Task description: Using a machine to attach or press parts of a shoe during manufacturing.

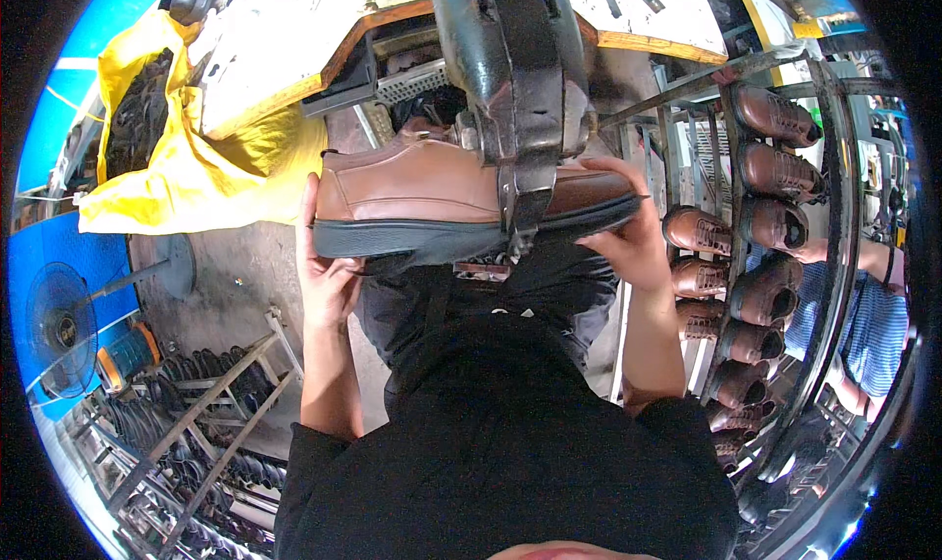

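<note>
A brown leather shoe [422, 187] with a thick black sole lies on its side across the middle, heel to the left and toe to the right. My left hand [330, 280] is closed around the heel end, thumb along the sole. At the toe, my right hand [636, 234] grips from the right, fingers over the upper and thumb by the sole. Between my hands, the dark metal head of a machine [520, 79] comes down over the shoe, and its narrow lower part crosses the upper and sole. The contact point under that part is hidden.
A white worktable [285, 40] with a wooden edge stands behind the machine. Yellow sacking [206, 182] hangs at the left, above a standing fan [64, 329]. Racks of brown shoes [770, 172] stand close on the right, with a person in a striped shirt [868, 329] beyond. Lower left is a rack of dark soles [186, 403].
</note>
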